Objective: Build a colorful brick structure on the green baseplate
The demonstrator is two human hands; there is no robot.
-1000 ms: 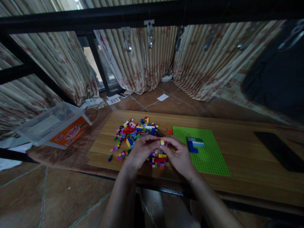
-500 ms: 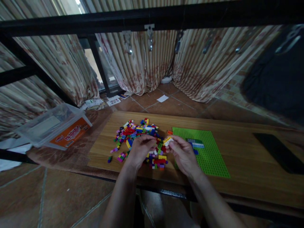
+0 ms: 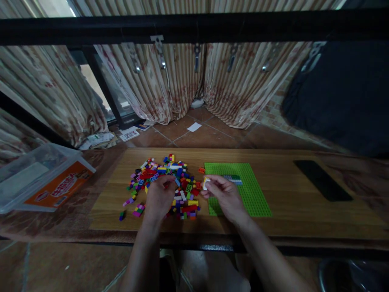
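Observation:
A heap of small coloured bricks (image 3: 164,178) lies on a wooden board (image 3: 291,202). My left hand (image 3: 159,196) rests on the heap with its fingers curled down among the bricks; what they hold, if anything, is hidden. To the right, my right hand (image 3: 223,192) pinches a small white and yellow brick (image 3: 206,182) just above the left edge of a green baseplate (image 3: 253,194). A blue and pale brick cluster (image 3: 235,179) sits on the baseplate behind my right hand.
A clear plastic box with an orange label (image 3: 45,182) stands at the left. A black flat phone-like object (image 3: 322,184) lies on the board's right part. A black bar (image 3: 194,26) crosses overhead, curtains hang behind, and a dark cloth (image 3: 343,97) hangs at the right.
My hands have parted: the right one carried the small brick to the baseplate's edge and the left dropped onto the heap. The camera view has shifted rightwards.

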